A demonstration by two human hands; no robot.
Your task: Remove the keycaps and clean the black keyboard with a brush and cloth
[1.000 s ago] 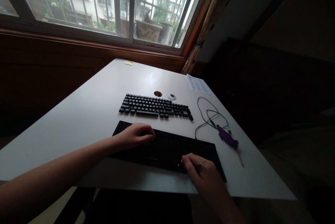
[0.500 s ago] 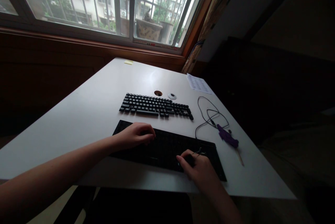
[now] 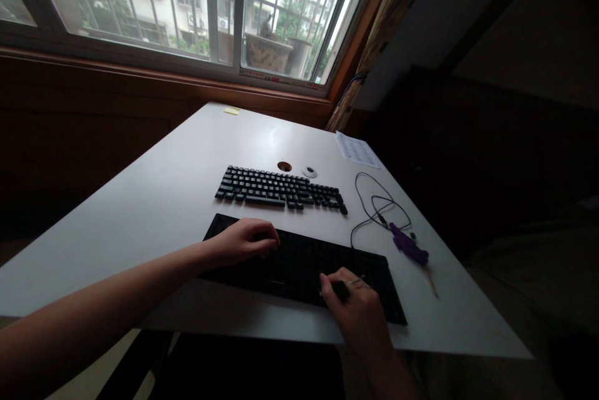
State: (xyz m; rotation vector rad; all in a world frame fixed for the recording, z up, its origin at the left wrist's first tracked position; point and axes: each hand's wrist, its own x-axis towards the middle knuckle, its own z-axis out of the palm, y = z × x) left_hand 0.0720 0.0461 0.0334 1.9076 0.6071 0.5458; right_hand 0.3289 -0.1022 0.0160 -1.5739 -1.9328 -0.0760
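A black keyboard base (image 3: 299,269) lies on the white table near its front edge, its cable leaving the far side. My left hand (image 3: 248,241) rests on its left part, with fingers curled in toward the thumb. Whatever may be inside those fingers is hidden. Over the right part of the base, my right hand (image 3: 360,306) is closed on a small black tool (image 3: 340,291) with thin wire prongs, which looks like a keycap puller. Beyond the base, loose black keycaps (image 3: 262,186) are laid out in keyboard order.
The cable (image 3: 360,194) lies coiled to the right, beside a purple object with a pale stick (image 3: 409,247). Behind the keycaps are a round table hole (image 3: 284,166) and a white ring-shaped cover (image 3: 309,172). A printed sheet (image 3: 358,150) lies at the back right, a yellow note (image 3: 231,111) at the back.
My right hand has shifted slightly right and turned, so the wire prongs now lie closer against its fingers. The left hand stays in place on the keyboard base.
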